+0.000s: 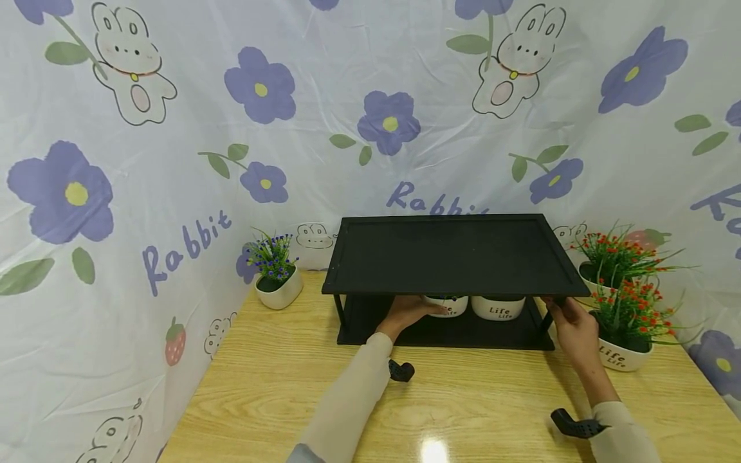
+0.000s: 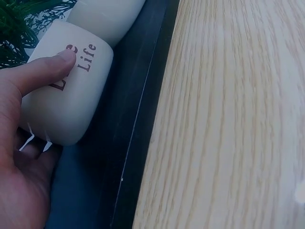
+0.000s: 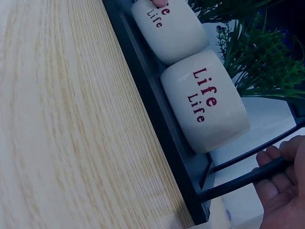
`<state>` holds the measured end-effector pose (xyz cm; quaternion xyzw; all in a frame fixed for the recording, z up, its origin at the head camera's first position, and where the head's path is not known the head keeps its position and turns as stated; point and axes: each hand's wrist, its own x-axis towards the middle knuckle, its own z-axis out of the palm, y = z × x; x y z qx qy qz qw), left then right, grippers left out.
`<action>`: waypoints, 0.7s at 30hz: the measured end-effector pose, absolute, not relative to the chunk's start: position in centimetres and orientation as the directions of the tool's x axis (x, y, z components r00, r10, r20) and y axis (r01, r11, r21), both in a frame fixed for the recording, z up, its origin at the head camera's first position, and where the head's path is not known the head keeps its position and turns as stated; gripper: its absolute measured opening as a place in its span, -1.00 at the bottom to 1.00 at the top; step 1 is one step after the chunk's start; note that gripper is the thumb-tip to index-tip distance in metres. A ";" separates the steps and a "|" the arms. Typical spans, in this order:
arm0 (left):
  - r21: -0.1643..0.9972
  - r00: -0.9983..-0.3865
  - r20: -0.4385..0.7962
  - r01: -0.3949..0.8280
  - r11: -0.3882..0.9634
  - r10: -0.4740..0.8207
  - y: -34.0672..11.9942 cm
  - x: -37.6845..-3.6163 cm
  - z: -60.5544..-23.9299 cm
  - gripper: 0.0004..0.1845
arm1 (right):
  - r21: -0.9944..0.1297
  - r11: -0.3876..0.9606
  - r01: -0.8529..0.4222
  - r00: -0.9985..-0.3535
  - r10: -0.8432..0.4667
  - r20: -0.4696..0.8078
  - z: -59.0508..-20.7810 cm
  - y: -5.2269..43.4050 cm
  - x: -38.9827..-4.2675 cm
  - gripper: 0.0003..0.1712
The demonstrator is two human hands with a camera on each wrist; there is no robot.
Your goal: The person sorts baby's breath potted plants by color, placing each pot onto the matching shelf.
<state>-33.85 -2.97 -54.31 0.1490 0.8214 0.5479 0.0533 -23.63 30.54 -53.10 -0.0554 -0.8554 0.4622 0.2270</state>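
A black two-tier shelf (image 1: pixel 451 257) stands on the wooden table (image 1: pixel 463 399). Two white pots marked "Life" sit side by side on its lower tier: a left pot (image 1: pixel 447 306) and a right pot (image 1: pixel 498 308). My left hand (image 1: pixel 408 312) reaches under the top tier and grips the left pot (image 2: pixel 66 105), with the thumb (image 2: pixel 52 67) pressed on its lettering. The second pot (image 2: pixel 105 19) touches it just beyond. My right hand (image 1: pixel 570 321) curls its fingers (image 3: pixel 281 160) round the shelf's thin right front post (image 3: pixel 248 179), beside the right pot (image 3: pixel 205 100).
A small white pot of blue flowers (image 1: pixel 278 276) stands left of the shelf. Two pots of red flowers (image 1: pixel 628 325) crowd the table's right end, close to my right hand. A flower-print cloth (image 1: pixel 173 161) closes in the back and sides. Bare wood lies in front.
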 end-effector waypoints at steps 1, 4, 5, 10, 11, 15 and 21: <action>0.920 -0.952 0.065 0.173 0.353 0.298 -2.9 -33.8 -54.3 0.04 | -0.817 0.563 -0.123 -0.890 0.302 0.342 -53.1 30.5 -23.6 -0.54; 0.930 -0.957 0.037 0.137 0.340 0.287 -2.8 -33.8 -54.3 0.07 | -0.815 0.564 -0.136 -0.887 0.297 0.353 -53.1 30.5 -23.7 -0.54; 0.933 -0.958 0.030 0.129 0.335 0.286 -2.8 -33.7 -54.3 0.07 | -0.815 0.564 -0.137 -0.887 0.296 0.354 -53.1 30.5 -23.7 -0.54; 0.951 -0.957 -0.004 0.086 0.298 0.290 -2.8 -33.7 -54.4 0.08 | -0.812 0.571 -0.123 -0.890 0.298 0.344 -53.2 30.5 -23.7 -0.53; 0.952 -0.957 -0.010 0.079 0.296 0.290 -2.8 -33.7 -54.4 0.08 | -0.812 0.572 -0.117 -0.891 0.300 0.340 -53.2 30.5 -23.7 -0.52; 0.953 -0.958 -0.041 0.049 0.299 0.285 -2.8 -33.5 -54.5 0.06 | -0.810 0.576 -0.106 -0.894 0.302 0.331 -53.2 30.6 -23.6 -0.52; 0.960 -0.954 -0.015 0.071 0.271 0.300 -2.8 -33.4 -54.4 0.04 | -0.813 0.572 -0.108 -0.900 0.292 0.325 -53.0 30.6 -23.5 -0.50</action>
